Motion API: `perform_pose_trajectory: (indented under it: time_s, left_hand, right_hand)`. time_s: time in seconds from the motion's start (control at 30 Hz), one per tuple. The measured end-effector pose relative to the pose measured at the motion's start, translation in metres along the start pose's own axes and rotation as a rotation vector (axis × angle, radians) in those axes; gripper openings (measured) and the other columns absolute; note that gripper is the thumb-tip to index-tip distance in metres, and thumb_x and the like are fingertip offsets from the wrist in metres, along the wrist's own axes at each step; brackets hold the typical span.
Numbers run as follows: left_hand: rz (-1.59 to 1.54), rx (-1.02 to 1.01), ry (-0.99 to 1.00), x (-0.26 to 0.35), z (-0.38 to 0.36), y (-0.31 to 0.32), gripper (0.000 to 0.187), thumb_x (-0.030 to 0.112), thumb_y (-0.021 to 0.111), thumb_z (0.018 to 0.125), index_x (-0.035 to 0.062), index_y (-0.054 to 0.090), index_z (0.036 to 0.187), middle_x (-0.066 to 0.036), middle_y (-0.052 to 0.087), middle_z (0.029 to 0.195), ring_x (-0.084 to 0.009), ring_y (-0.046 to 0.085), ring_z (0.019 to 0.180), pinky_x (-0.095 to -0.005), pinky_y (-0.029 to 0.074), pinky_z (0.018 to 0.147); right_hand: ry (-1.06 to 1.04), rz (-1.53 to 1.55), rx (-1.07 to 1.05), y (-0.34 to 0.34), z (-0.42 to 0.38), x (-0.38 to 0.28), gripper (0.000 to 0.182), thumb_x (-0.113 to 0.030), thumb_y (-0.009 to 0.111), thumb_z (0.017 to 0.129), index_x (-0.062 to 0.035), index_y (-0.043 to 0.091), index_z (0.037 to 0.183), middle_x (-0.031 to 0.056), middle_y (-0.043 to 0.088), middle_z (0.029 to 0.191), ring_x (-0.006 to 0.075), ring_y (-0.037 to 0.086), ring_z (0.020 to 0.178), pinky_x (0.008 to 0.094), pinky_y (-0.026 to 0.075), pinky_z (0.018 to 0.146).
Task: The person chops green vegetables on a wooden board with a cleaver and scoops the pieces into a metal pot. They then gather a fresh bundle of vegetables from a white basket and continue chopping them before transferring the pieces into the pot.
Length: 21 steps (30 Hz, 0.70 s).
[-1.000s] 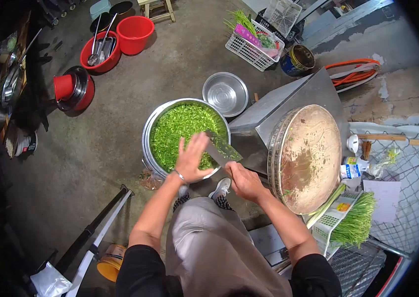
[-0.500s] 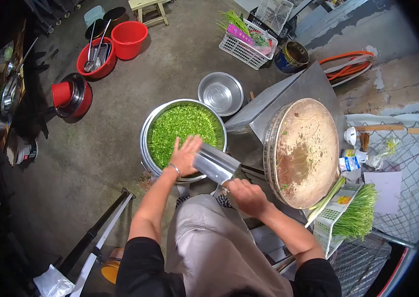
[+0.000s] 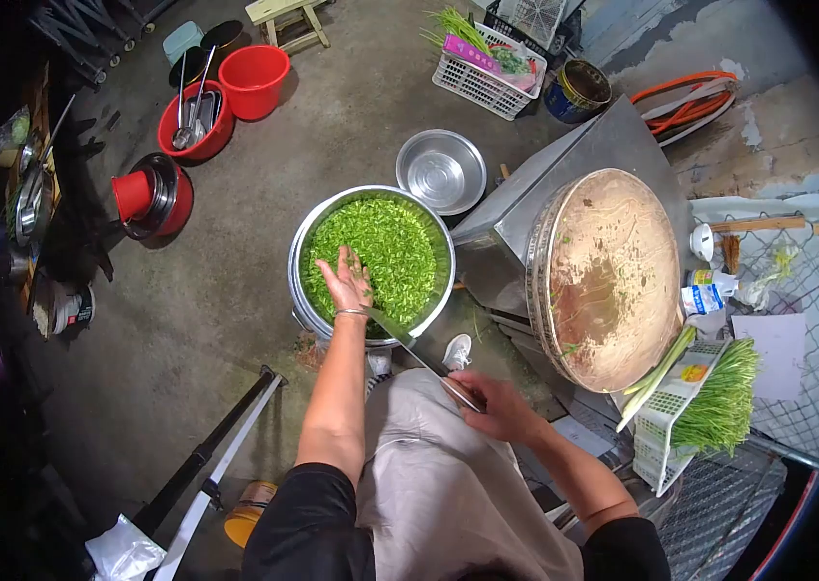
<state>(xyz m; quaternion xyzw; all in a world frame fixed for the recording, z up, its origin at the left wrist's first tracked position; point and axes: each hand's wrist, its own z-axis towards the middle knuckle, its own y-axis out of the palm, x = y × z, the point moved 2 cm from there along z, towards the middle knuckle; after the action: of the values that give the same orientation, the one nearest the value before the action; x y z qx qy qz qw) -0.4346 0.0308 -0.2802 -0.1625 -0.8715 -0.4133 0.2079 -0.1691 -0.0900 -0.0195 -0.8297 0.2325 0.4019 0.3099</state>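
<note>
My right hand grips the wooden handle of a cleaver. The blade is turned nearly edge-on and reaches left over the near rim of a large metal basin. Chopped green vegetable fills that basin almost to the top. Over its left side is my left hand, palm up with fingers spread, and bits of green cling to it. A metal bracelet circles the left wrist, close to the cleaver's tip.
A round wooden chopping block tops a metal cabinet at right, near a white basket of long green stalks. An aluminium basin sits behind the full one. Red tubs stand at the far left, a vegetable crate at the back.
The cleaver has turned from showing its broad face to nearly edge-on. My left hand has left the blade and rolled palm up over the greens. The view has shifted slightly.
</note>
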Motion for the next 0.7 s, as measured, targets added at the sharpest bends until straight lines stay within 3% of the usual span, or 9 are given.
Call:
perform_pose_trajectory:
  time_s: [0.2,0.27,0.3,0.4,0.53,0.57,0.6,0.63,0.7]
  left_hand:
    - [0.137,-0.022,0.039,0.005,-0.021,0.006,0.111,0.088,0.017,0.09,0.003,0.022,0.161,-0.012,0.019,0.169,-0.0275,0.02,0.155,-0.0408,0.012,0.125]
    - [0.216,-0.034,0.026,0.006,-0.037,0.012,0.108,0.085,0.017,0.092,0.0003,0.027,0.159,-0.014,0.027,0.166,-0.0286,0.026,0.153,-0.0401,0.014,0.125]
    - [0.203,-0.052,0.041,0.004,-0.039,0.009,0.108,0.084,0.018,0.093,-0.0008,0.028,0.158,-0.015,0.026,0.166,-0.0286,0.025,0.153,-0.0405,0.014,0.126]
    - [0.236,-0.071,0.057,0.002,-0.057,0.013,0.107,0.082,0.025,0.094,-0.0051,0.026,0.157,-0.02,0.022,0.167,-0.0299,0.017,0.156,-0.0423,0.011,0.126]
    - [0.101,-0.038,0.033,0.0,-0.076,0.007,0.103,0.078,0.025,0.097,-0.0033,0.018,0.16,-0.017,0.013,0.169,-0.0309,0.009,0.157,-0.0416,0.006,0.127]
    - [0.338,-0.01,-0.004,0.002,-0.086,0.007,0.088,0.068,0.026,0.103,0.002,0.02,0.161,-0.015,0.013,0.17,-0.0318,0.01,0.157,-0.0445,0.005,0.127]
    - [0.672,-0.096,0.241,-0.008,-0.063,-0.029,0.08,0.059,0.029,0.105,0.0037,0.019,0.161,-0.015,0.015,0.169,-0.033,0.011,0.157,-0.0456,0.005,0.127]
    - [0.986,-0.213,0.5,-0.022,-0.036,-0.061,0.072,0.051,0.033,0.108,0.0055,0.019,0.162,-0.015,0.017,0.169,-0.0342,0.013,0.156,-0.0467,0.005,0.127]
    - [1.744,-0.317,0.481,0.023,-0.068,0.001,0.064,0.039,0.036,0.106,0.0095,0.025,0.161,-0.015,0.016,0.17,-0.034,0.011,0.157,-0.055,0.002,0.125]
  right_hand:
    - [-0.061,0.068,0.024,0.006,0.012,0.002,0.051,-0.007,0.068,0.082,-0.0065,0.053,0.132,0.0137,0.071,0.101,0.0242,0.071,0.091,0.0343,0.055,0.083]
    - [-0.028,0.145,0.013,0.015,0.026,0.014,0.054,-0.001,0.065,0.083,-0.0025,0.051,0.135,0.0138,0.071,0.109,0.0207,0.069,0.104,0.0343,0.054,0.092]
    - [-0.013,0.185,0.007,0.02,0.035,0.02,0.055,0.001,0.064,0.083,-0.0005,0.05,0.136,0.0138,0.071,0.113,0.019,0.069,0.111,0.0343,0.053,0.096]
    - [-0.036,0.289,0.071,0.021,0.059,0.022,0.046,-0.007,0.067,0.083,-0.0015,0.056,0.127,0.0133,0.071,0.106,0.0197,0.07,0.099,0.035,0.054,0.09]
    - [-0.041,0.128,0.126,0.027,0.097,0.048,0.048,-0.006,0.068,0.08,-0.0015,0.058,0.127,0.0171,0.071,0.11,0.0268,0.071,0.102,0.0382,0.054,0.091]
    - [-0.057,0.018,0.141,0.029,0.106,0.054,0.049,-0.005,0.069,0.08,-0.0006,0.057,0.127,0.0177,0.07,0.111,0.0273,0.071,0.104,0.0385,0.054,0.093]
    - [-0.062,-0.092,0.176,0.028,0.111,0.054,0.05,-0.004,0.069,0.079,0.0003,0.057,0.128,0.0183,0.07,0.113,0.0277,0.07,0.107,0.0387,0.054,0.095]
    - [-0.024,-0.115,0.143,0.023,0.106,0.039,0.052,-0.005,0.07,0.076,-0.0003,0.058,0.126,0.0206,0.069,0.111,0.0355,0.069,0.105,0.0425,0.054,0.092]
    - [0.037,-0.35,0.061,0.025,0.095,0.032,0.035,-0.007,0.06,0.083,-0.0015,0.059,0.117,0.0213,0.068,0.112,0.038,0.066,0.11,0.0481,0.054,0.088]
